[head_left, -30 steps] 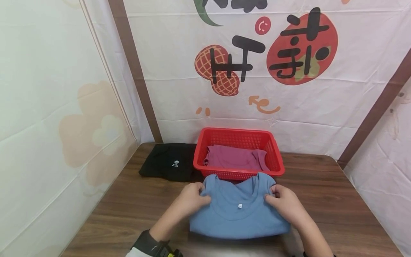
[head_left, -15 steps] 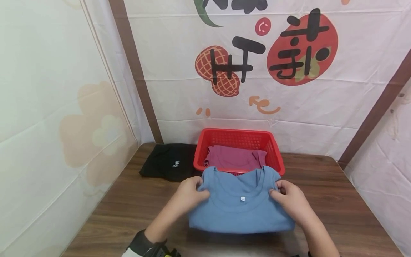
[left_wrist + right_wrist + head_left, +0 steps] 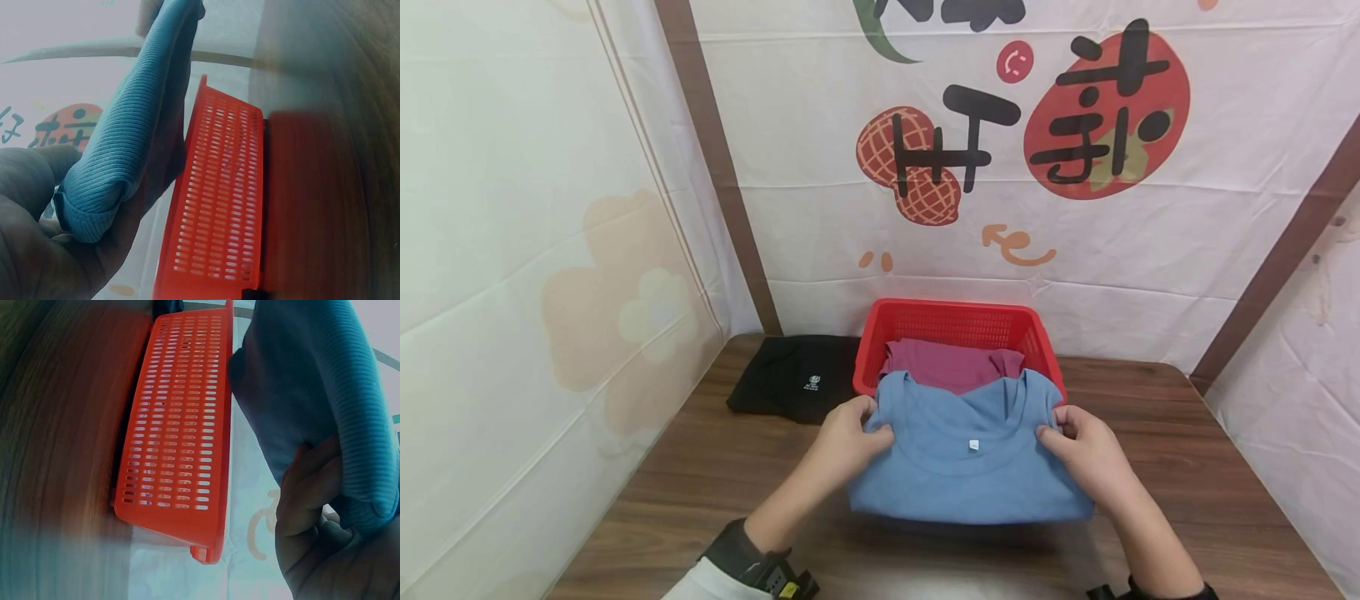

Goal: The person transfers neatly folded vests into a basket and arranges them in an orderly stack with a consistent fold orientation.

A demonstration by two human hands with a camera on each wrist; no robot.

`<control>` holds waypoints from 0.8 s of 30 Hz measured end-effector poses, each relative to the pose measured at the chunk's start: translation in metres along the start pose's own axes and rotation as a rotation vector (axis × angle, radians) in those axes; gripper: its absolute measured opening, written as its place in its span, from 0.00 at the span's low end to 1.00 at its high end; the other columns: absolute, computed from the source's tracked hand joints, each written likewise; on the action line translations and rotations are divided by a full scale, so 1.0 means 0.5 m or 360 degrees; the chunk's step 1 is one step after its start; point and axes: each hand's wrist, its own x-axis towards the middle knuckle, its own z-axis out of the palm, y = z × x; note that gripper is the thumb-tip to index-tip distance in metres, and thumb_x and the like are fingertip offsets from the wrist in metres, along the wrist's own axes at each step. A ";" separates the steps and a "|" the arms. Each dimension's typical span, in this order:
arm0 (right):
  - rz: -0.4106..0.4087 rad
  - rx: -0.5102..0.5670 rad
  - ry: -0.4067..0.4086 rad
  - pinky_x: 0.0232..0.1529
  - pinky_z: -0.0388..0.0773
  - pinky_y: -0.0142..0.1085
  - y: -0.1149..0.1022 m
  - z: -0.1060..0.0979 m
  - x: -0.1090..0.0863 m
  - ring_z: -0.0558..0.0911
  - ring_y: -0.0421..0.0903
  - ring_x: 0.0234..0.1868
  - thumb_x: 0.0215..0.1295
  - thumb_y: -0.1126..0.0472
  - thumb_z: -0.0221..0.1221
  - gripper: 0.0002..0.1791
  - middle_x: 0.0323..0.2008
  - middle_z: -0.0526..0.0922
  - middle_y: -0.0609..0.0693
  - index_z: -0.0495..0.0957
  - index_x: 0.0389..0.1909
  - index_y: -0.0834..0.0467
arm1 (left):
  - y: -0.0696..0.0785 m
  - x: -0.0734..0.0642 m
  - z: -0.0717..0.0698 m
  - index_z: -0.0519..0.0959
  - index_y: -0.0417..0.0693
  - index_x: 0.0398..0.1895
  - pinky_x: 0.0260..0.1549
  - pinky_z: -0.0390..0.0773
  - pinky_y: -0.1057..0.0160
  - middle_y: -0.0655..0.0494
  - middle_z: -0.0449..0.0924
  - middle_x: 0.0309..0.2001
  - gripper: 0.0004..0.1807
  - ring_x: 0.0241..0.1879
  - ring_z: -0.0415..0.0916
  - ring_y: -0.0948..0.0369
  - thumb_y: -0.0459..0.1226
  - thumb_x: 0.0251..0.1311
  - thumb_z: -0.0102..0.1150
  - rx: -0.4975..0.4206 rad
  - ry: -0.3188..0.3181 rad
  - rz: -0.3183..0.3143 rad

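Between my two hands hangs a folded blue shirt [image 3: 955, 467], its neckline with a small white tag facing up. My left hand [image 3: 855, 437] pinches its left side, thumb on top. On the opposite side my right hand [image 3: 1084, 450] grips it the same way, fingers tucked underneath in the right wrist view. The shirt is lifted off the table, and its collar end overlaps the front rim of a red plastic basket [image 3: 1048, 362] in the head view. Inside the basket lies a folded magenta garment [image 3: 947, 360], partly hidden behind the shirt. Both wrist views show the slotted basket wall [image 3: 219, 194] close by.
A folded black garment [image 3: 790, 379] with a small white print lies left of the basket. Everything stands on a dark wood table [image 3: 1157, 425], backed by a printed white cloth [image 3: 820, 208]. Another cloth [image 3: 550, 333] hangs along the left side.
Both hands have carried the blue shirt forward and up toward the basket. It now covers the basket's front and part of the magenta garment. The basket and black garment have not moved.
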 end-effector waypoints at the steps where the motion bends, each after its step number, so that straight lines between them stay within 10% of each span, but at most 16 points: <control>1: -0.0008 0.0002 0.0006 0.40 0.78 0.37 0.000 -0.001 0.002 0.79 0.50 0.41 0.69 0.52 0.64 0.20 0.42 0.83 0.56 0.76 0.50 0.63 | 0.001 0.002 -0.001 0.75 0.47 0.35 0.26 0.78 0.62 0.50 0.75 0.25 0.08 0.19 0.70 0.58 0.36 0.57 0.66 -0.0013 0.0004 0.0003; 24: -0.0006 0.0108 0.0035 0.46 0.74 0.39 0.008 -0.010 0.051 0.76 0.54 0.50 0.73 0.48 0.59 0.24 0.51 0.81 0.61 0.75 0.55 0.65 | 0.007 0.052 -0.001 0.76 0.46 0.36 0.29 0.78 0.60 0.50 0.76 0.29 0.07 0.25 0.74 0.55 0.35 0.58 0.65 -0.0040 0.0134 0.0132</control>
